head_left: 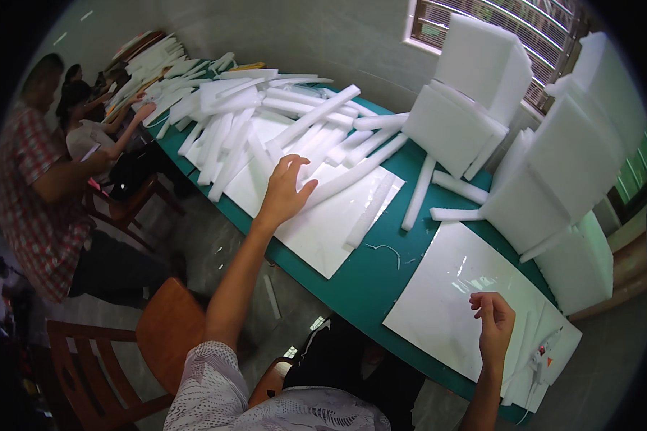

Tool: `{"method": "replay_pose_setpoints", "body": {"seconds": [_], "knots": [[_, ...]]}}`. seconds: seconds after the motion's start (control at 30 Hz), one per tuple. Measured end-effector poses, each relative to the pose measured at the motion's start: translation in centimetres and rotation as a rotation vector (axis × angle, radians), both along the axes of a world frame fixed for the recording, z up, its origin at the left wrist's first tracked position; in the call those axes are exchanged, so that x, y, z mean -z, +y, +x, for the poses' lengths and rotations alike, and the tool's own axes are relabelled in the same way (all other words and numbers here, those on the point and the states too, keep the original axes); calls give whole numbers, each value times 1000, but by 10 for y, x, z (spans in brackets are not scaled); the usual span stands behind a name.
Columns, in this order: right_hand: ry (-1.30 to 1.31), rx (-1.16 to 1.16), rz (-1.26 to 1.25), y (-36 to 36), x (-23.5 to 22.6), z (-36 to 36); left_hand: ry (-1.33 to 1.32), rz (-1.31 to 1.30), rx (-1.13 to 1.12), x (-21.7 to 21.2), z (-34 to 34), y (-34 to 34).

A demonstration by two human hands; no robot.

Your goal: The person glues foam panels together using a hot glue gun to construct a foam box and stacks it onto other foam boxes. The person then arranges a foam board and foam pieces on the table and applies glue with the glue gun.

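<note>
My left hand [286, 192] reaches out over a pile of white foam strips [316, 118]. Its thumb and fingers are apart, with nothing between them. Close by its thumb lies a long foam strip [356, 172], on a glossy white board [320, 248]. Over a second white board [446, 280] hovers my right hand [494, 323], fingers loosely bent and slightly apart, no object visible in it. Beside that hand, a white glue gun [541, 353] with a cord rests on the board's right end, near some foam strips [519, 352].
Stacked white foam blocks [456, 118] stand along the far right of the green table [359, 287]. More foam blocks [553, 169] rise nearer the right edge. At the left are a wooden chair [172, 334], a standing person in a checked shirt [43, 172] and seated people.
</note>
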State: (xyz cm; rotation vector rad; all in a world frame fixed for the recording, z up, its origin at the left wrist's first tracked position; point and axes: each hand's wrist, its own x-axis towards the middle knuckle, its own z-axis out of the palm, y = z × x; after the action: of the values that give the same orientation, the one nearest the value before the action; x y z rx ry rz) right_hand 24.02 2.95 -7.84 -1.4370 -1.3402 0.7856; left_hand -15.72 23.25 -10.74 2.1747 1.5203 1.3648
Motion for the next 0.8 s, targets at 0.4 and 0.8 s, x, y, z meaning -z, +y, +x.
{"method": "replay_pose_setpoints", "body": {"seconds": [0.4, 0.8], "knots": [[-187, 238, -13, -72, 3, 45, 462, 101, 82, 34, 27, 16], [-223, 234, 2, -109, 17, 65, 456, -145, 186, 58, 78, -43]]}}
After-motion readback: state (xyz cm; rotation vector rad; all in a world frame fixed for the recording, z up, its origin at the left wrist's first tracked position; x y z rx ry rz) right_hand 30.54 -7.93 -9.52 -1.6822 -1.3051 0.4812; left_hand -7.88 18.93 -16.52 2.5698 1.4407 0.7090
